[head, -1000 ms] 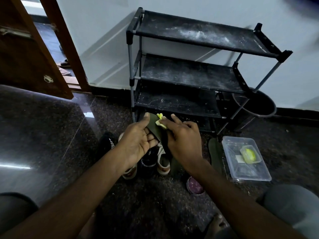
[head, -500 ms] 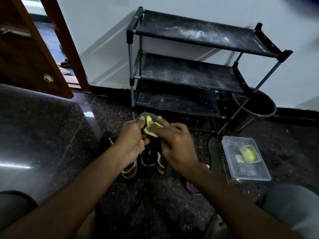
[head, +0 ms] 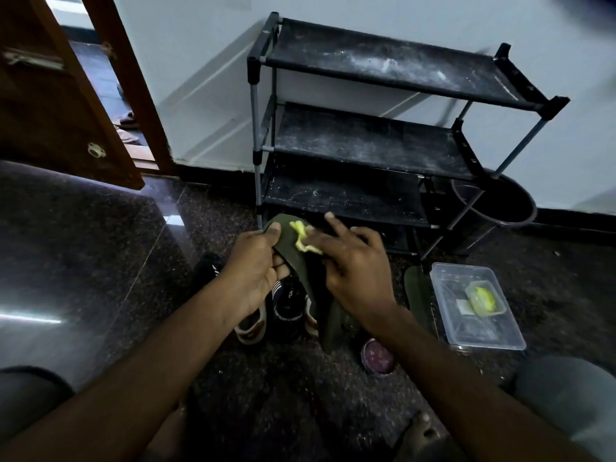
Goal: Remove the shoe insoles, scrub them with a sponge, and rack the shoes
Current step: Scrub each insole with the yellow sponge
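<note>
Two bare forearms reach forward over the dark speckled floor (head: pixel 100 228), and two grey-clad knees are cut off at the lower corners. The left hand (head: pixel 256 271) grips one dark green insole (head: pixel 300 258) near its rounded top end, thumb on its face and fingers curled beneath. The right hand (head: pixel 353 271) presses one small yellow sponge (head: pixel 301 240) onto that insole with its fingertips, one finger lifted straight; most of the sponge is hidden under the fingers. Beneath the hands lie shoes (head: pixel 286 308), largely covered, so their count is unclear; two seem likely. One round reddish lid or tin (head: pixel 378 356) sits near the right wrist, partly hidden. A second insole (head: pixel 418 295) lies flat just beside one clear plastic tub (head: pixel 480 341) holding a yellow-green item that is hard to make out. Beyond stands one black rack (head: pixel 383 141) with three dusty shelves visible, a dark bucket (head: pixel 503 205) behind its right legs, and a wooden door (head: pixel 43 105) to the left.
</note>
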